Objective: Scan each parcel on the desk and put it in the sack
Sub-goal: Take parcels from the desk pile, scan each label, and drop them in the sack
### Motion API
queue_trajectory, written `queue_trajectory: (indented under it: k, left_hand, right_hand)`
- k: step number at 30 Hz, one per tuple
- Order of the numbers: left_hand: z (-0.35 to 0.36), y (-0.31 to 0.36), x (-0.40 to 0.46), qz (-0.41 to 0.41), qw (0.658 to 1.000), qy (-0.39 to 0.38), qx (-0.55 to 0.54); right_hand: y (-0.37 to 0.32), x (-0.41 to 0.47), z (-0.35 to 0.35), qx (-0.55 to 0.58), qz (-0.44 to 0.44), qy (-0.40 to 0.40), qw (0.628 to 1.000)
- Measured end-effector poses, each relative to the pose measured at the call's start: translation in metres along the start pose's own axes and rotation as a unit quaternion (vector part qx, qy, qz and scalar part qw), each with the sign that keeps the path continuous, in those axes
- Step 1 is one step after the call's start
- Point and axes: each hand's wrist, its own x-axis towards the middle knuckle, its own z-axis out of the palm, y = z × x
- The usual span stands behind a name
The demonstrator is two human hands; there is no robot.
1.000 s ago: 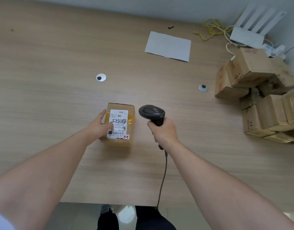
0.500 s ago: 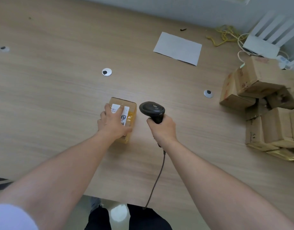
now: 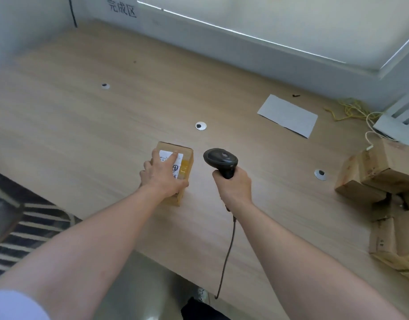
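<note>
Head view: the left hand (image 3: 163, 175) grips the parcel (image 3: 175, 172) from above, its long axis running away from the person; the sack is not identifiable. The right hand (image 3: 233, 187), just right of the parcel, clasps the scanner (image 3: 220, 159).

We see a tan cardboard parcel (image 3: 186, 158) bearing a white label and yellow tape, a black scanner (image 3: 220, 159), a pale woodgrain desk (image 3: 83, 125), and, lower left, a black-and-white striped sack (image 3: 34, 225).

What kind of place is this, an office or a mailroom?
Probably a small parcel-sorting desk: a labelled parcel under the left hand, a barcode scanner in the right hand, stacked cardboard boxes alongside.
</note>
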Motion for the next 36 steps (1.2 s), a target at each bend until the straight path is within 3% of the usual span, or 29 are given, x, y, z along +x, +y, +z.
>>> queue_trajectory:
  k: [9,22,36]
  left_hand:
    - [-0.079,-0.115,-0.06,-0.051,0.994,0.087,-0.04]
    - [-0.165,-0.297,-0.158,-0.097,0.976,0.184,-0.069]
    - [-0.253,-0.479,-0.149,-0.221,0.936,0.267,-0.064]
  right_hand:
    - [-0.082,-0.094,0.067,-0.047,-0.12,-0.029,0.991]
    - [-0.166,-0.233,0.201,-0.059,-0.225,-0.08,0.969]
    - [-0.271,-0.269,0.386,-0.071,-0.29,-0.203,0.933]
